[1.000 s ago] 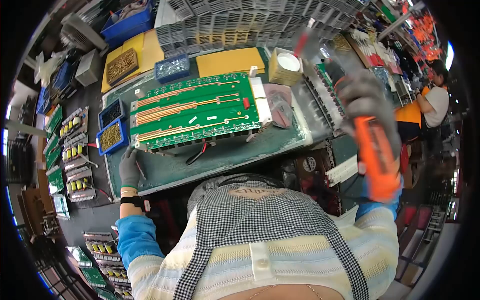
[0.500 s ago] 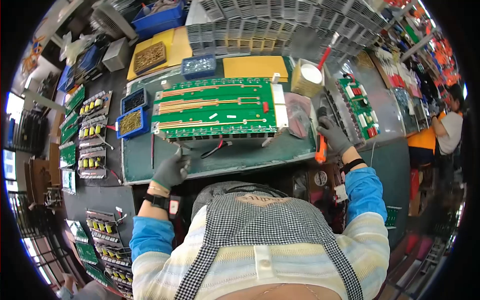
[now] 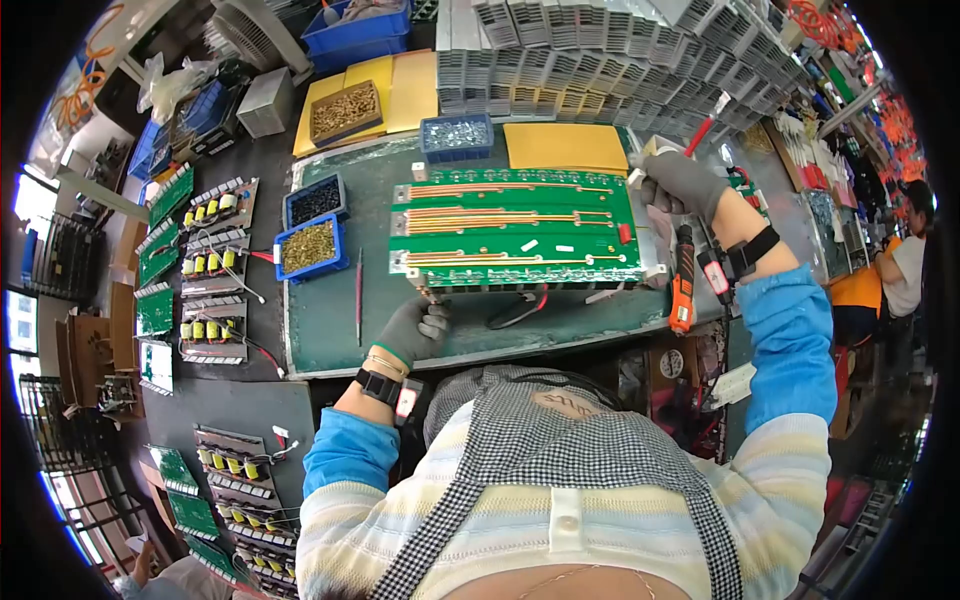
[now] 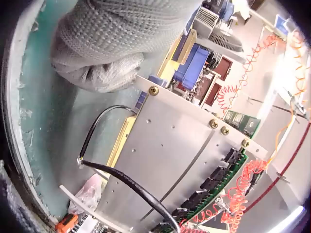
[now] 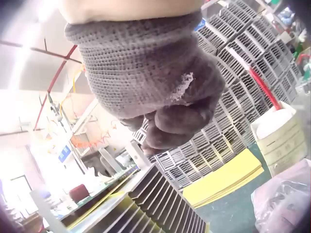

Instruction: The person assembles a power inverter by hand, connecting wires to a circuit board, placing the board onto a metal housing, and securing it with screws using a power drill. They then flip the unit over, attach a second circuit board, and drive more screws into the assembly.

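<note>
A green circuit board (image 3: pixel 520 240) with copper-coloured bars tops a metal-framed assembly with heatsink fins (image 5: pixel 167 206), standing on the green bench mat. My gloved left hand (image 3: pixel 415 330) grips the assembly's near left corner with curled fingers. In the left wrist view that glove (image 4: pixel 116 46) closes at the end of the screwed metal side plate (image 4: pixel 165 136); a black cable (image 4: pixel 131 182) loops in front. At the far right corner, my gloved right hand (image 3: pixel 685 183) pinches the pale corner post (image 5: pixel 139 154). An orange power screwdriver (image 3: pixel 682 290) lies right of the board.
Blue bins of brass-coloured (image 3: pixel 310 248) and black parts (image 3: pixel 315 200) stand to the left, near a red-handled tool (image 3: pixel 359 300). Behind are a bin of silvery parts (image 3: pixel 456 138), yellow sheets (image 3: pixel 565 148) and stacked grey metal parts (image 3: pixel 590 70). Another person (image 3: pixel 912 225) is at right.
My right hand has put the orange screwdriver down on the bench and moved to the board assembly's far right corner. My left hand has taken hold of the near left corner.
</note>
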A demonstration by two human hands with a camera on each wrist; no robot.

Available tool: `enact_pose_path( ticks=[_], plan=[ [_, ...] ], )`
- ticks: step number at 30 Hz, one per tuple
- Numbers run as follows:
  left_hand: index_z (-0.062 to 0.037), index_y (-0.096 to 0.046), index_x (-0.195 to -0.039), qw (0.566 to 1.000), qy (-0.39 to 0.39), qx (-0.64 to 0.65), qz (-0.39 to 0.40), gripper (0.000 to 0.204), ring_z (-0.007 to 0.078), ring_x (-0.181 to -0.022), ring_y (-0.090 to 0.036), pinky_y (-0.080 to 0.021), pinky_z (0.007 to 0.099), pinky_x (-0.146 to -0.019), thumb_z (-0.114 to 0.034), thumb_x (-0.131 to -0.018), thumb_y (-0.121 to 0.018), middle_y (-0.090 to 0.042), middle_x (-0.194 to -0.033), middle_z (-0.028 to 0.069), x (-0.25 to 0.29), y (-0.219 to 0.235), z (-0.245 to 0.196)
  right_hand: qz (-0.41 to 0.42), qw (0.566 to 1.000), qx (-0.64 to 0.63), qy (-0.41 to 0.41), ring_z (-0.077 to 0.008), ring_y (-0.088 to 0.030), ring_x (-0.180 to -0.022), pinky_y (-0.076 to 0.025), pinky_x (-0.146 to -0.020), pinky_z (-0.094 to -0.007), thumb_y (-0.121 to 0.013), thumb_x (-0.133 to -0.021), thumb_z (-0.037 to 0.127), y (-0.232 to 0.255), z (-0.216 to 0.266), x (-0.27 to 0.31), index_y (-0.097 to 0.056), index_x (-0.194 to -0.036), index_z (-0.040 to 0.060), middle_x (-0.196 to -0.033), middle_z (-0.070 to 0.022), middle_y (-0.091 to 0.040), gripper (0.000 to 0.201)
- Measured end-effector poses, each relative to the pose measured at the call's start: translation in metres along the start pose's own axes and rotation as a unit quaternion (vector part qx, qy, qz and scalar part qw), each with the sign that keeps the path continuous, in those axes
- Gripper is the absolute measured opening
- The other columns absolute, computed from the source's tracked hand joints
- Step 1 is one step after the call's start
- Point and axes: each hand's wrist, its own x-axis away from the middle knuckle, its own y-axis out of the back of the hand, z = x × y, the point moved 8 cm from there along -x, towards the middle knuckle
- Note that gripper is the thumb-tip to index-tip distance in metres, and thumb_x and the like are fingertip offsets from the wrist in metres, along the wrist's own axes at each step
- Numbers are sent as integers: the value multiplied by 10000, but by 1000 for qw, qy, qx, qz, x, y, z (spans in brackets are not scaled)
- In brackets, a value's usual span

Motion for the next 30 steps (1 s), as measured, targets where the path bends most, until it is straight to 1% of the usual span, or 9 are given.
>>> enact_pose_path(
  ticks=[8,12,15,18,24,27,28,29,30],
  plan=[
    [-64,-546,-828,981,109,-59,146,126,63,-512,-479,-428,185,-432,-164,-896,-511,-541,-671,-9,-4,0,-7,72,984,-105,-125,-71,-336,-285,-223,-277,-207,-482,-906,314,-9,-16,16,-541,-639,26,-440,-38,-475,398],
    [-110,-549,-844,923,-164,-346,31,207,54,-475,-446,-358,185,-410,-307,-911,-548,-529,-637,-25,30,-64,-51,-34,987,-158,8,-35,-326,-313,-190,-293,-174,-490,-936,305,2,1,83,-558,-689,46,-471,4,-473,364],
    [-142,-560,-807,801,-260,-540,2,310,45,-464,-435,-295,178,-408,-426,-929,-546,-526,-610,-37,81,-145,-80,34,969,-241,54,-25,-321,-340,-172,-299,-177,-488,-945,312,4,-12,99,-579,-792,61,-516,25,-479,308],
    [-71,-599,-842,518,-450,-727,-22,332,56,-514,-466,-353,190,-446,-356,-954,-470,-510,-632,-23,139,-243,-73,16,948,-283,142,-19,-374,-460,-241,-399,-161,-487,-944,261,-3,-6,112,-561,-839,82,-626,40,-479,220],
    [-20,-583,-1087,407,-494,-768,2,289,67,-656,-530,-441,212,-597,-271,-979,-490,-568,-777,3,153,-288,-82,6,916,-331,228,-102,-528,-650,-432,-584,-237,-558,-853,98,-39,-53,86,-610,-923,4,-746,-7,-549,128],
    [-30,-577,-1015,369,-492,-788,-23,236,106,-651,-526,-451,237,-619,-248,-965,-499,-565,-758,1,134,-282,-80,-44,930,-110,348,-119,-540,-673,-443,-618,-246,-574,-810,85,-70,-76,67,-608,-938,-9,-756,-25,-569,163],
    [-35,-573,-967,218,-523,-824,15,175,160,-680,-544,-469,280,-669,-194,-943,-502,-576,-758,21,130,-283,-81,13,955,-116,273,-140,-548,-682,-453,-632,-274,-582,-795,99,-88,-88,65,-611,-935,-7,-750,-39,-574,178],
    [-57,-560,-1036,199,-414,-887,-53,155,222,-788,-571,-482,333,-733,-142,-912,-526,-589,-871,63,106,-263,-118,50,972,-132,188,-161,-555,-692,-464,-645,-301,-591,-780,112,-105,-87,78,-614,-932,-6,-744,-53,-580,193],
    [-68,-532,-1097,50,-415,-908,5,206,245,-852,-569,-484,347,-746,-159,-912,-531,-577,-954,81,95,-252,-125,-93,937,38,336,-205,-572,-726,-471,-674,-373,-592,-777,156,-109,-107,57,-633,-934,8,-773,-91,-618,220]
  ],
)
